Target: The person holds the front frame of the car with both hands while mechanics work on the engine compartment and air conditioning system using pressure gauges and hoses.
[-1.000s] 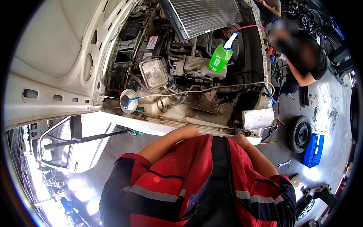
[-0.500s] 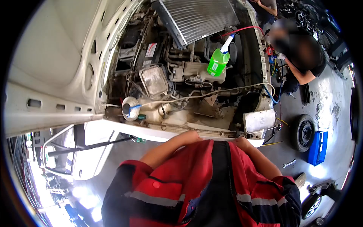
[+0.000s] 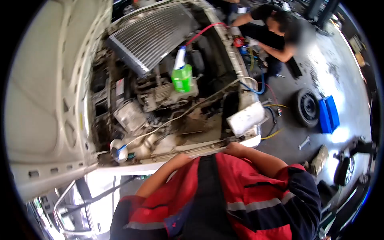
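My left hand [image 3: 182, 159] rests at the white fender edge [image 3: 158, 165] of the car, its fingers hidden by blur and the wrist. My right hand [image 3: 235, 149] lies on the same edge farther right, fingers also not clear. In the open engine bay in front of them, a green spray bottle [image 3: 182, 78] stands on the engine. Behind it a radiator [image 3: 154, 38] lies tilted across the bay. A thin hose [image 3: 188, 110] runs over the bay to a round funnel-like cup [image 3: 118, 149] at the lower left. A pale metal box [image 3: 245, 119] sits near my right hand.
The raised hood [image 3: 44, 96] fills the left side. A co-worker [image 3: 276, 34] crouches beyond the car beside hoses and red and blue gauges. On the floor at right are a wheel [image 3: 307, 107], a blue crate [image 3: 329, 114] and a wrench [image 3: 304, 143].
The view has swung, so the engine bay now appears farther left and tilted. Both hands remain at the fender edge. The co-worker's head and arm have shifted in view.
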